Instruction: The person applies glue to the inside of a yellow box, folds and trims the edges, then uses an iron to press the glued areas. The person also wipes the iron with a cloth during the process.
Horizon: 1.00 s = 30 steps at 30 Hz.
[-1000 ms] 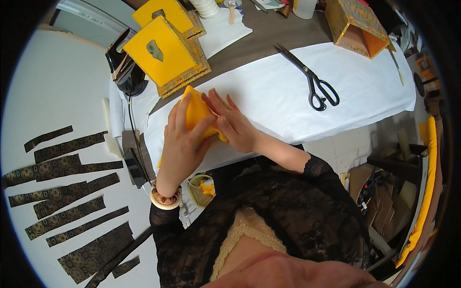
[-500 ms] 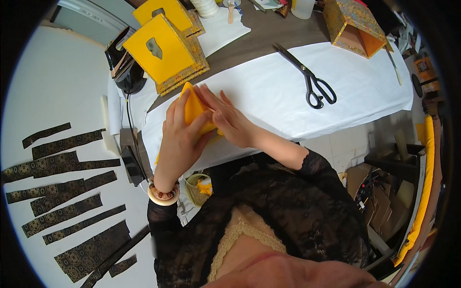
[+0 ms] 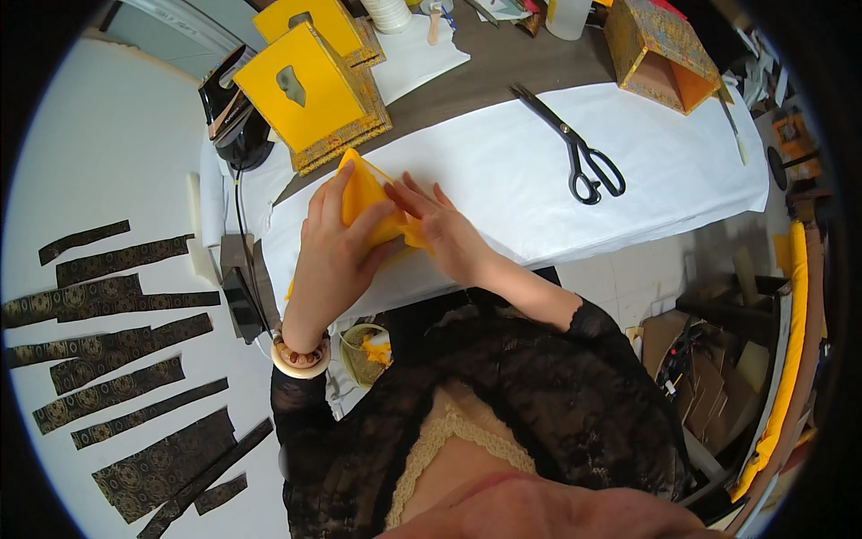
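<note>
Over the left part of the white sheet, my left hand (image 3: 334, 241) grips a yellow cloth-covered piece (image 3: 361, 187), its fingers bent over the near face. The piece stands tilted with one pointed corner up; my hands hide much of its lower part. My right hand (image 3: 456, 241) is at the piece's right side, fingers stretched out and touching its edge and a loose yellow flap. Just beyond my left hand stands a yellow box (image 3: 301, 108) with a patterned base and a grey irregular patch on its face.
Black scissors (image 3: 582, 162) lie on the white sheet (image 3: 503, 180). A patterned open box (image 3: 664, 58) and a brush (image 3: 734, 130) are at the far right. A black corded appliance (image 3: 242, 144) stands left. Dark patterned strips (image 3: 166, 476) cover the left surface. A bin (image 3: 361, 355) is below.
My right hand has shifted slightly right and its fingers have lowered along the piece's edge, showing more of its right side. My left hand keeps its grip.
</note>
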{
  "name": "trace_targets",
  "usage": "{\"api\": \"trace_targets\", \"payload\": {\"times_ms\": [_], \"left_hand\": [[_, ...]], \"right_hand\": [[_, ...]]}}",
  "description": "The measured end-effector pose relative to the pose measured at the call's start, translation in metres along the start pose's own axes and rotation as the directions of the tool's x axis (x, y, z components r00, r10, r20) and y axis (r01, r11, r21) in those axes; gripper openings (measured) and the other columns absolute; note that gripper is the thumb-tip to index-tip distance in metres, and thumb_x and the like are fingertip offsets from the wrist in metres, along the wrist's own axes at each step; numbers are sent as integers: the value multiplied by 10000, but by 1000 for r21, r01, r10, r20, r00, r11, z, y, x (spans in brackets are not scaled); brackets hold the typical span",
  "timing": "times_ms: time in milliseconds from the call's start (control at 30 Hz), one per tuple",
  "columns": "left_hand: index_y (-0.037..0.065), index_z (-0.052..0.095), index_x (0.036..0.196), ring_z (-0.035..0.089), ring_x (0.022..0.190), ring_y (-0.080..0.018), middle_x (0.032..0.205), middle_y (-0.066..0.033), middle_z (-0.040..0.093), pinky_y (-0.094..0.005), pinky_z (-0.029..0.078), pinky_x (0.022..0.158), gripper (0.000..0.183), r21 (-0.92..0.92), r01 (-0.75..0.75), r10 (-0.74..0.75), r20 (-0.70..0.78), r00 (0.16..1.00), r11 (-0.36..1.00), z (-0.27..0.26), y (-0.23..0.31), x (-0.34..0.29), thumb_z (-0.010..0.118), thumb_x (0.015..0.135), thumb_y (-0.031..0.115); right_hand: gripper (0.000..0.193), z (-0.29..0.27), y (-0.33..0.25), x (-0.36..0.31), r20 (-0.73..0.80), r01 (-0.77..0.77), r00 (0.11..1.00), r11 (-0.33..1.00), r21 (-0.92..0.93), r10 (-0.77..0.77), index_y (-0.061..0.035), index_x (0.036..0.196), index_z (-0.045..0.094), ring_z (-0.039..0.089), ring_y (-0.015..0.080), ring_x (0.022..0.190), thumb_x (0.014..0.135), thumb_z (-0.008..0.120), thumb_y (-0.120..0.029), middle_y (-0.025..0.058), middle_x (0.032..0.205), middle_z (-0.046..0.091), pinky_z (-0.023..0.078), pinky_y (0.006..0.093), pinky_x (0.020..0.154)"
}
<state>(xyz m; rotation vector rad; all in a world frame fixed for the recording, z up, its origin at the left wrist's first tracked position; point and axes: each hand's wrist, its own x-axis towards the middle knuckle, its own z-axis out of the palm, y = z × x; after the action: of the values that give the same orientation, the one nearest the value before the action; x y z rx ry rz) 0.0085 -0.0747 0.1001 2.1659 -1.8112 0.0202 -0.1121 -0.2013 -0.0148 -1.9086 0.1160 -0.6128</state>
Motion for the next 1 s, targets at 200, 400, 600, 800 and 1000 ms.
{"api": "trace_targets", "payload": {"times_ms": [200, 400, 600, 800, 1000], "left_hand": [[156, 629, 1143, 417, 1305, -439, 1481, -250, 314, -479, 397, 1059, 493, -121, -13, -34, -377, 925, 993, -6, -12, -13, 822, 698, 64], [105, 450, 1304, 382, 1365, -393, 1513, -197, 209, -476, 423, 1072, 552, -213, -11, -168, -800, 576, 977, 44, -31, -39, 718, 830, 14], [121, 438, 1299, 370, 1372, -363, 1507, -171, 209, -457, 410, 1091, 565, -439, -6, -385, -794, 471, 898, 101, -31, -62, 736, 825, 43], [112, 443, 1299, 396, 1350, -309, 1501, -163, 223, -391, 441, 1051, 561, -695, -89, -603, -673, 427, 713, 98, -34, -63, 745, 831, 42], [104, 471, 1287, 430, 1343, -286, 1488, -146, 311, -374, 426, 1080, 516, -883, -215, -760, -469, 450, 418, 91, -35, -65, 717, 847, -6]], "right_hand": [[268, -47, -19, 5, -330, -48, 917, 886, 462, 222, 31, 1226, 623, 703, 177, 991, 999, 563, -100, 120, 1138, 710, 566, 267, 784], [95, -76, -15, -11, -493, 12, 867, 988, 157, 68, 17, 945, 744, 698, 105, 726, 857, 739, -19, 95, 832, 746, 540, 212, 629], [157, -93, -7, -45, -526, -129, 833, 985, 117, 172, -7, 712, 657, 585, 57, 638, 806, 782, -3, 16, 692, 663, 448, 177, 626], [95, -123, -24, -94, -553, -179, 812, 981, 74, 190, 48, 920, 638, 668, 151, 739, 964, 565, 7, 118, 810, 693, 560, 279, 714], [117, -189, -17, -176, -782, -405, 559, 913, 34, 277, 28, 833, 671, 668, 126, 682, 915, 696, -53, 70, 766, 691, 576, 268, 665]]}}
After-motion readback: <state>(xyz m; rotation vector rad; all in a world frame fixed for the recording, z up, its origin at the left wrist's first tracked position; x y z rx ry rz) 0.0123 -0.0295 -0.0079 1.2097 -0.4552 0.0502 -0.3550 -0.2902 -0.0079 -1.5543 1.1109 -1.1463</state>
